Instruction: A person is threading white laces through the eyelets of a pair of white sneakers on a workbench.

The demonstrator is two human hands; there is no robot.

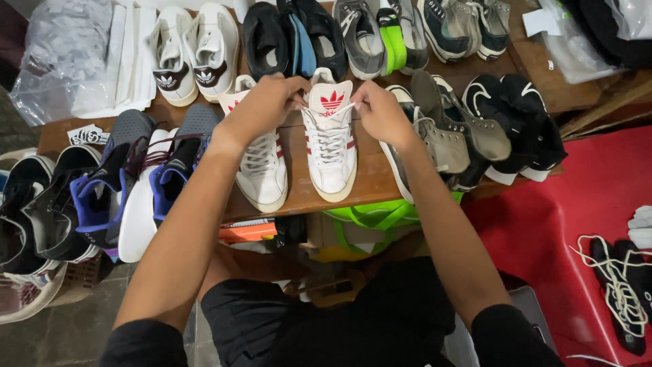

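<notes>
Two hands are set at the top of a white sneaker (331, 139) with red stripes, which lies on the wooden tabletop (370, 182) with its toe toward the person and near the front edge. The left hand (261, 109) and the right hand (382, 114) are each closed on a white lace end (345, 110) beside the tongue; the fingers are pinched together on the lace, which is drawn taut across the upper eyelets.

If the lace is pulled unevenly, one end could be slipped out of its eyelet, or the shoe could be dragged toward the edge and tipped off. The matching sneaker (263, 170) just beside it overhangs the edge slightly and could be knocked down by the left forearm.

The pair looks like smooth leather with flat woven laces and pale rubber soles. Grey suede-like high-tops (451, 136) are seen to the right, black knit runners (523, 122) beyond them, and blue-lined mesh shoes (112, 183) to the left. A crinkled clear plastic bag (64, 58) is lying at the far left corner.
</notes>
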